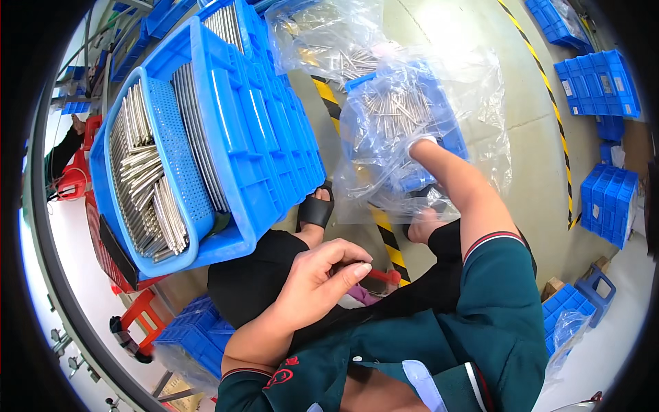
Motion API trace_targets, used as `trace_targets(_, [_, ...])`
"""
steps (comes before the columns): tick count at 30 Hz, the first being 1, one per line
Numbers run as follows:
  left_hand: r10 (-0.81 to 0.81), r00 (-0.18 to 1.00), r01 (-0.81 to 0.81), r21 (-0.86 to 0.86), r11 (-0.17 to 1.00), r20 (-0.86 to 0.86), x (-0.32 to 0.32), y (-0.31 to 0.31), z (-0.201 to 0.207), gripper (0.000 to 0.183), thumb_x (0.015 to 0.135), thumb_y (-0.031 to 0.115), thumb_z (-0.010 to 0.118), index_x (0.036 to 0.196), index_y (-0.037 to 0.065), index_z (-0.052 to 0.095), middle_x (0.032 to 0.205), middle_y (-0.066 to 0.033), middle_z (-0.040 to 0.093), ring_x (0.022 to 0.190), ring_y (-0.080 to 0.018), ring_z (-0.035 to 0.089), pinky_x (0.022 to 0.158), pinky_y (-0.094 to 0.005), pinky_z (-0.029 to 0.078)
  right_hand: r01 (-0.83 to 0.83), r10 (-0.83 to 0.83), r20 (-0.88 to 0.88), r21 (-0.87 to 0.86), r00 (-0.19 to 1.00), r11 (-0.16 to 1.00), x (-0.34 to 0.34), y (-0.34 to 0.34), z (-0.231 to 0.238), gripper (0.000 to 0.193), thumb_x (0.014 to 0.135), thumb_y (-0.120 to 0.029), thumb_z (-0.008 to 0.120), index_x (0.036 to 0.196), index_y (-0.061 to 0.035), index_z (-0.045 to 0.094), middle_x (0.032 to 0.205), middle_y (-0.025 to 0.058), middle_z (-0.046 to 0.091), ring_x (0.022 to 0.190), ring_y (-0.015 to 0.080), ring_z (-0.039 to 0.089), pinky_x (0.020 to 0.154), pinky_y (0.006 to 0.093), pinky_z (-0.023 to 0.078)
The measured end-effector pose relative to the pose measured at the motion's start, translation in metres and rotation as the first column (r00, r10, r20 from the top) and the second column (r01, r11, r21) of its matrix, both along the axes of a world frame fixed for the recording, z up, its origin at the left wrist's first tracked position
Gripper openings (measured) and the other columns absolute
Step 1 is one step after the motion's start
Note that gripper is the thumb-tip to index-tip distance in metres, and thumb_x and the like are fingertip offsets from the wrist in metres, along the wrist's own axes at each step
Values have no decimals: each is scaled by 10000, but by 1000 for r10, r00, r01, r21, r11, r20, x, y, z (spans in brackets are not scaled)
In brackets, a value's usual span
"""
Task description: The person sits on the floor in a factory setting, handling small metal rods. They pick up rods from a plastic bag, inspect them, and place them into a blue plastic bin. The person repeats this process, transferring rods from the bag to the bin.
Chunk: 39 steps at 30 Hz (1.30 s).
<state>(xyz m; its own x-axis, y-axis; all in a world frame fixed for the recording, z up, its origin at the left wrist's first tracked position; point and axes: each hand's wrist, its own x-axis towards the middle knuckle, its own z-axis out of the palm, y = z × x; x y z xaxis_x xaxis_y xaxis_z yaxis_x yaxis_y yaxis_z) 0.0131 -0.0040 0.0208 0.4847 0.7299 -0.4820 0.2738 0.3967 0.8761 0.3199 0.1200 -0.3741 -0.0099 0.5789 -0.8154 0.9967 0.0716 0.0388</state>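
Note:
My left hand (pixel 321 280) is above my lap, fingers curled and thumb tip close against the index finger. Whether anything sits in that pinch is hidden. My right arm reaches forward to a low blue crate (pixel 449 127) on the floor, lined with clear plastic film (pixel 364 175). Beside the heap of slender metal rods (pixel 398 113) in it, my right hand (pixel 420 143) goes in under the film. Its fingers do not show. At my left, a light-blue perforated basket (pixel 180 147) holds many similar metal rods (pixel 144 178), lying in several uneven bundles.
The basket rests in a larger blue crate (pixel 237 137) atop other crates, with long dark rods (pixel 195 130) alongside. More blue crates (pixel 604 202) stand at the right. Yellow-black tape (pixel 549 96) marks the floor. Red stools (pixel 141 316) are at the lower left. More rods (pixel 357 63) lie in plastic beyond the low crate.

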Motion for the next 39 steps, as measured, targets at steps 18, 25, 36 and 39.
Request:
trace_targets(18, [26, 999, -28, 50, 998, 29, -11, -5, 6, 144, 842, 110, 649, 927, -7, 657, 817, -47, 629, 714, -93, 540, 654, -243, 436, 45, -80, 290, 124, 954, 991, -63, -38, -17, 238, 769, -218, 622, 980, -178, 725, 976, 2, 699, 791, 185, 676, 475, 428, 467])
trace_targets(25, [30, 999, -33, 62, 998, 44, -18, -11, 3, 159, 866, 116, 630, 950, -19, 628, 800, -39, 608, 720, -87, 545, 649, -237, 443, -12, -3, 199, 77, 980, 997, -53, -39, 19, 281, 826, -196, 559, 1066, -156, 698, 1059, 30, 687, 926, 221, 670, 625, 441, 507])
trace_targets(36, [179, 928, -183, -20, 983, 327, -23, -20, 5, 203, 903, 160, 592, 985, -26, 582, 723, -37, 547, 468, -32, 446, 415, -203, 361, -133, 136, -130, 35, 982, 991, -4, -55, 203, 282, 808, -219, 548, 975, -34, 681, 920, 160, 673, 841, 312, 646, 729, 395, 488])
trace_targets(39, [244, 898, -268, 13, 963, 366, -24, -19, 7, 179, 906, 152, 592, 980, -11, 585, 703, -23, 541, 497, -55, 441, 463, -211, 387, 214, -188, -482, -1, 856, 977, -6, -69, 260, 281, 821, -287, 570, 855, -15, 634, 671, 113, 586, 616, 241, 553, 595, 362, 434])
